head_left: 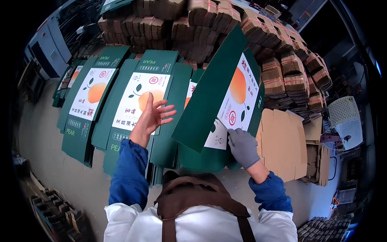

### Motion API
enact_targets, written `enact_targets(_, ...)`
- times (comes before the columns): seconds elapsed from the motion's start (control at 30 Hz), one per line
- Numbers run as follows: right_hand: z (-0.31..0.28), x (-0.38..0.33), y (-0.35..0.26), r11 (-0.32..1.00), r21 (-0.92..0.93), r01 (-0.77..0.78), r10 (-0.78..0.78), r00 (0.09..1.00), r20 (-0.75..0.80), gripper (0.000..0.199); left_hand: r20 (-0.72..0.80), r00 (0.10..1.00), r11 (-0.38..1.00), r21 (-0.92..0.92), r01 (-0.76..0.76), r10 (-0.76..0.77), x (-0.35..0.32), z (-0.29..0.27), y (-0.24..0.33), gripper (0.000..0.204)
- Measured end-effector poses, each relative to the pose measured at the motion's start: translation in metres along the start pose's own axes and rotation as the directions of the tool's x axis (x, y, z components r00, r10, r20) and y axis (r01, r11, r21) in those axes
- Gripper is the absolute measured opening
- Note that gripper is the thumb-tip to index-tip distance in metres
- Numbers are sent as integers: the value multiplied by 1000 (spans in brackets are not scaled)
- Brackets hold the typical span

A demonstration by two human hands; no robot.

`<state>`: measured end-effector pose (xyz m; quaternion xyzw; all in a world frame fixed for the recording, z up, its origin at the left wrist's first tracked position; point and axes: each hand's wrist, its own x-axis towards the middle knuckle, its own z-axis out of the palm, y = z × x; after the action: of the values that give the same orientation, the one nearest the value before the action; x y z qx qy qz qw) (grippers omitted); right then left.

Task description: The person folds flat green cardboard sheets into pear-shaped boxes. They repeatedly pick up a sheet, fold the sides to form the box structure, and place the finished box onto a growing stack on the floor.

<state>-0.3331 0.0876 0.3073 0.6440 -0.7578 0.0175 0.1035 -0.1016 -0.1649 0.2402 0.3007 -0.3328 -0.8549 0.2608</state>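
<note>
A flat green carton [209, 92] with a white panel and an orange-yellow pear picture stands tilted up in front of me. My right hand [243, 148], in a grey glove, grips it at its lower right edge. My bare left hand [155, 115] is raised to the left of this carton, palm up and fingers spread, with nothing in it. Beneath the left hand, as seen here, lies a stack of like flat cartons [139, 90]. Under the tilted carton more green sheets show, partly hidden by it.
Another stack of green cartons [90, 90] lies farther left. Tied bundles of brown cardboard [201, 18] are piled high at the back and right. Plain brown sheets [282, 143] lie to my right, near a white plastic crate [345, 121].
</note>
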Motion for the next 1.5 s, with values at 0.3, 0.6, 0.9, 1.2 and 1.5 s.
enact_targets(0.3, 92, -22, -100, 990, 137, 35, -72, 960, 271, 33, -192, 949, 940, 190, 285, -249, -35, -67, -59, 37)
enact_targets(0.6, 139, 190, 22, 523, 795, -306, 45, 942, 333, 49, -432, 901, 948, 266, 176, -45, -69, -53, -95, 15)
enact_targets(0.9, 281, 393, 55, 318, 583, -748, 198, 654, 731, 36, -464, 886, 943, 304, 138, 20, -101, -11, -106, 14)
enact_targets(1.2, 276, 387, 85, 533, 640, -554, 130, 800, 585, 40, -499, 867, 948, 273, 165, -7, -82, -46, -132, 14)
enact_targets(1.5, 306, 419, 64, 435, 789, -433, 198, 901, 386, 26, -629, 708, 766, 612, 197, 321, -40, -104, -153, 24)
